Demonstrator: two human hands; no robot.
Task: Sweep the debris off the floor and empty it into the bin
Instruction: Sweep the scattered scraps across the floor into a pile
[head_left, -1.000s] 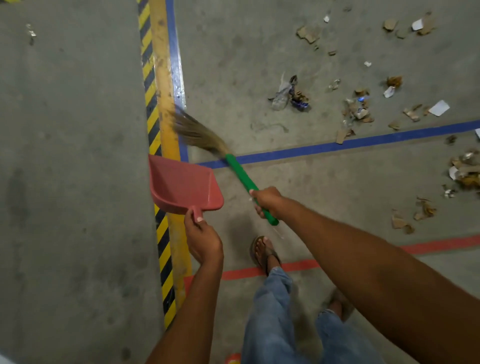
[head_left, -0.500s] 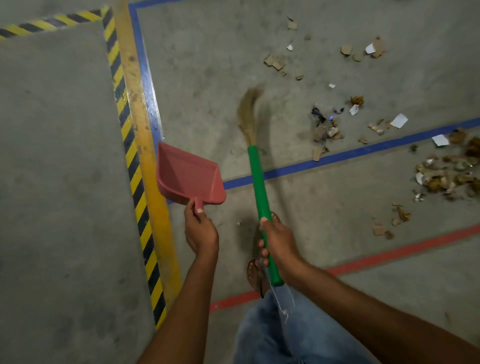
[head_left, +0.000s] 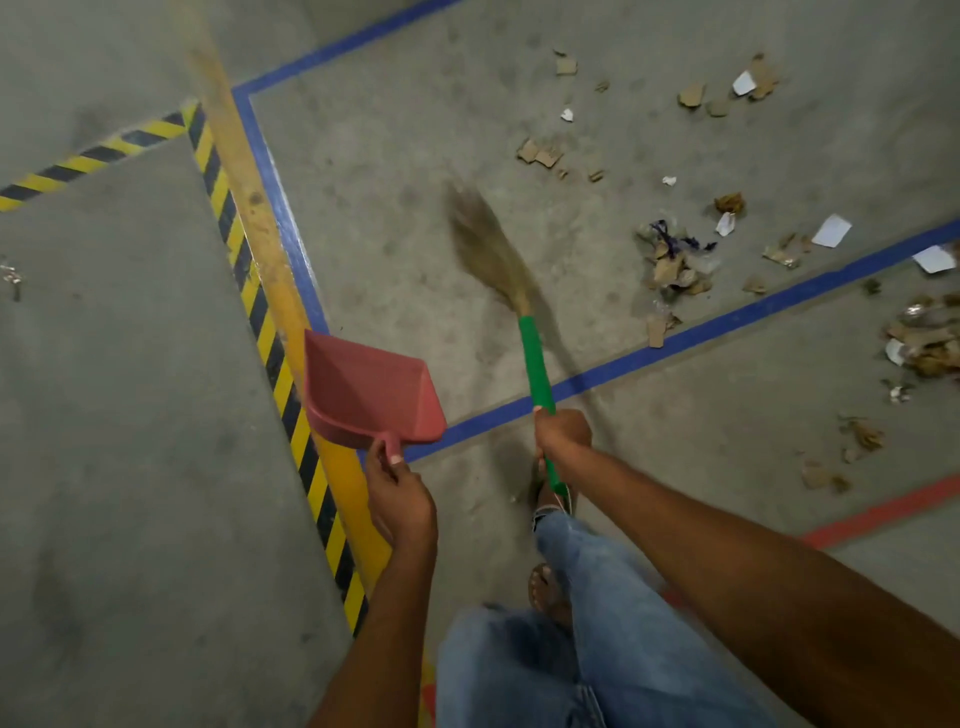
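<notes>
On the grey concrete floor (head_left: 389, 156), rough and spotted, the debris (head_left: 675, 265) lies scattered at the right. It is torn pieces of brown cardboard, small white paper scraps and a crumpled wrapper, on both sides of a blue tape line (head_left: 727, 322). The right hand (head_left: 563, 434) has its fingers wrapped around the smooth green handle of a grass broom (head_left: 535, 364). The soft, fan-shaped straw head is blurred and points up and left, apart from the debris.

The left hand (head_left: 400, 493) curls its fingers around the short handle of a red plastic dustpan (head_left: 363, 389), thumb on top. The dustpan is a flat scoop with raised side walls, held over a yellow band with black-yellow hazard stripes (head_left: 270, 338). Below are faded blue jeans (head_left: 597, 649) and a sandal (head_left: 543, 587).
</notes>
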